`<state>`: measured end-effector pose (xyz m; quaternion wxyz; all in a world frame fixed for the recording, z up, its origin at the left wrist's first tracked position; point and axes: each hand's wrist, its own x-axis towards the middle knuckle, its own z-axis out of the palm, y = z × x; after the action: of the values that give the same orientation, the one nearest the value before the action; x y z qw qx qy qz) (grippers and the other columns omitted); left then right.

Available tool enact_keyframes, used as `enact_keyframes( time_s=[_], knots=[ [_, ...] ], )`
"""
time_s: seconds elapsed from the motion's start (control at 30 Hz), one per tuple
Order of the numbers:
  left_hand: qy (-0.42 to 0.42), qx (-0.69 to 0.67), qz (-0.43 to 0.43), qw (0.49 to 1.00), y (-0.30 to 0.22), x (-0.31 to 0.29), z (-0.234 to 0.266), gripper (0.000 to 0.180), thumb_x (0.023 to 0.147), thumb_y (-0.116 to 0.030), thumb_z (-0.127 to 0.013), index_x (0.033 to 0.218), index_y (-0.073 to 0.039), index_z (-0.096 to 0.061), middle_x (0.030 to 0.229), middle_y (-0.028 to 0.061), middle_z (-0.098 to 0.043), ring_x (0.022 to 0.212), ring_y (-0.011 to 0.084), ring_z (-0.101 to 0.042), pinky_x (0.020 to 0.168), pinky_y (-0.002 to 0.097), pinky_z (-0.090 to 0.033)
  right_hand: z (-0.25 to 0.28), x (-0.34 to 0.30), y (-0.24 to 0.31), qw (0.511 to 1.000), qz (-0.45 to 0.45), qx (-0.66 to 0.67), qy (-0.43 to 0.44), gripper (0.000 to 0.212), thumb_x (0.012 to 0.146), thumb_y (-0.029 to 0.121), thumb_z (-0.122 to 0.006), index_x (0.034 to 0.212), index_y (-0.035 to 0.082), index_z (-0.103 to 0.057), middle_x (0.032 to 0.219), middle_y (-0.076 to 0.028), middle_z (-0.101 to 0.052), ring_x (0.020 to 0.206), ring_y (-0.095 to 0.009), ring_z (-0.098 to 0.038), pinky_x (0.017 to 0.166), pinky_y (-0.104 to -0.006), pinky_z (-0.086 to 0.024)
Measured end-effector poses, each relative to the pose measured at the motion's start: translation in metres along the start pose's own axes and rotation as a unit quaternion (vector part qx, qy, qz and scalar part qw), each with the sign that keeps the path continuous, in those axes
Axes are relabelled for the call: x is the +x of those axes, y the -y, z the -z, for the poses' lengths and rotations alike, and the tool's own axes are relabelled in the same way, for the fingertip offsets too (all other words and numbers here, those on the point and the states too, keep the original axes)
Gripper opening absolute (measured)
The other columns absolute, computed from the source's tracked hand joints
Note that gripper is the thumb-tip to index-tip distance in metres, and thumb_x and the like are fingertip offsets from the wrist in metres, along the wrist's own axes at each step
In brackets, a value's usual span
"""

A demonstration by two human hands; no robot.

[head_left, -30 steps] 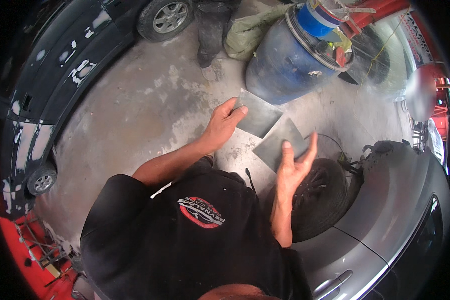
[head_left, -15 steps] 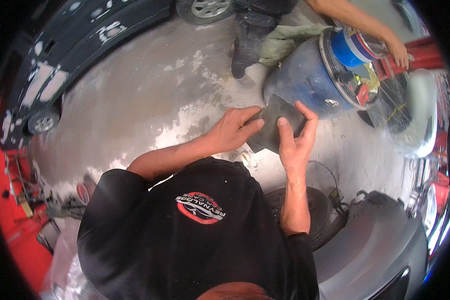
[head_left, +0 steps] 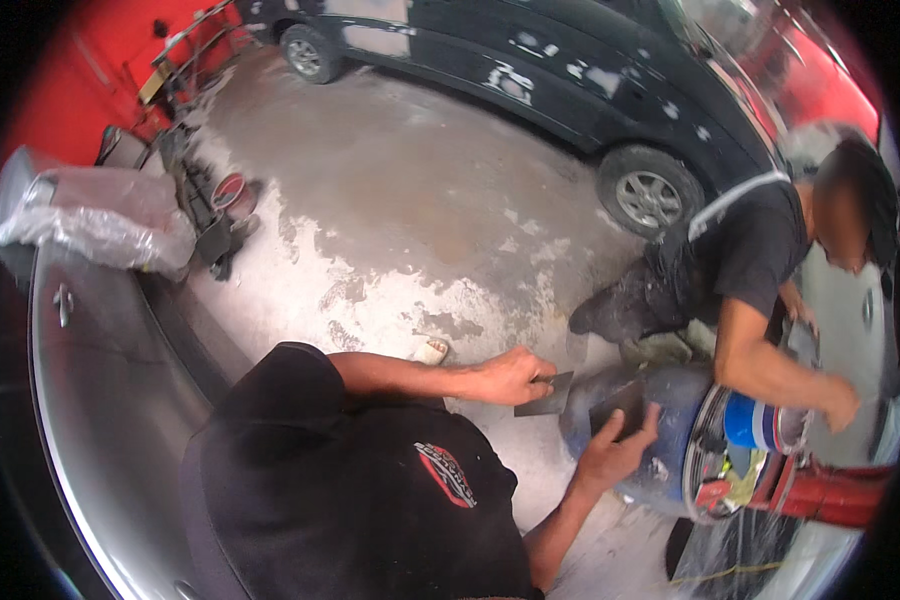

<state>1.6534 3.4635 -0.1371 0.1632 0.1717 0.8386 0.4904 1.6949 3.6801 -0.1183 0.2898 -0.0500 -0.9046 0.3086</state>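
Note:
My left hand [head_left: 515, 377] pinches a thin dark grey flat piece [head_left: 544, 400] between thumb and fingers. A second dark square flat piece [head_left: 618, 402] rests in my right hand [head_left: 615, 450], with the thumb pressed on its face. The two pieces are apart, and I cannot make out whether they are spreaders or sheets. Both hands are in front of a blue drum [head_left: 667, 388] lying beyond them at the right. On the drum's top stands a blue and white can [head_left: 748, 422], with a co-worker's hand [head_left: 838, 404] close by it.
The co-worker [head_left: 755, 240] bends over the drum from the far right. A dark van [head_left: 450, 62] with pale patches stands at the back. At left are a grey car panel [head_left: 95, 390], a clear plastic-wrapped bundle [head_left: 110, 215] and a red bucket [head_left: 233, 194]. A red beam [head_left: 835, 492] is at right.
My view has swung left, bringing in the grey panel and bundle. My hands have drawn apart, and the two flat pieces that overlapped are now separate, one in each hand.

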Motion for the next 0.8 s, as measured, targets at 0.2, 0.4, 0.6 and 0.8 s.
enact_keyframes(
  time_s=[0.2,0.4,0.6,0.8],
  knots=[
    [-0.364,0.006,-0.017,0.931,0.069,-0.005,0.01,0.021,0.093,-0.019,-0.061,0.092,0.002,-0.061,0.074,0.026,-0.057,0.067,0.0331,-0.064,0.061,0.0443,-0.049,-0.055,-0.038,0.027,0.933,0.209,0.092,0.277,0.042,0.089,0.006,-0.062,0.13,-0.003,-0.06,0.1,-0.02,-0.062,0.09,-0.038,-0.062,0.081,-0.0452,-0.05],
    [-0.213,-0.346,0.091,0.909,0.067,-0.046,0.045,0.022,0.097,-0.02,-0.057,0.106,-0.001,-0.064,0.091,0.0074,-0.067,0.088,0.0155,-0.063,0.077,0.0353,-0.051,-0.084,-0.011,0.087,0.956,0.056,0.169,0.235,0.038,0.091,0.007,-0.061,0.128,-0.002,-0.062,0.105,-0.018,-0.062,0.09,-0.032,-0.062,0.08,-0.0378,-0.05],
    [-0.228,-0.598,0.127,0.758,0.076,-0.052,0.073,0.042,0.104,-0.04,-0.051,0.115,0.0,-0.059,0.112,0.0045,-0.062,0.102,0.0119,-0.056,0.085,0.0312,-0.048,-0.115,-0.035,0.155,0.888,0.182,0.248,0.341,0.041,0.095,0.012,-0.06,0.132,-0.005,-0.056,0.121,-0.021,-0.059,0.109,-0.039,-0.058,0.088,-0.0436,-0.05],
    [-0.127,-0.471,-0.026,0.872,0.096,-0.058,0.106,0.064,0.107,-0.05,-0.044,0.15,-0.002,-0.039,0.125,0.009,-0.059,0.116,0.0166,-0.053,0.104,0.0327,-0.043,-0.143,-0.024,0.199,0.932,0.108,0.224,0.265,0.045,0.097,0.016,-0.05,0.134,-0.008,-0.055,0.128,-0.026,-0.061,0.118,-0.04,-0.061,0.099,-0.0442,-0.048]
  ],
)
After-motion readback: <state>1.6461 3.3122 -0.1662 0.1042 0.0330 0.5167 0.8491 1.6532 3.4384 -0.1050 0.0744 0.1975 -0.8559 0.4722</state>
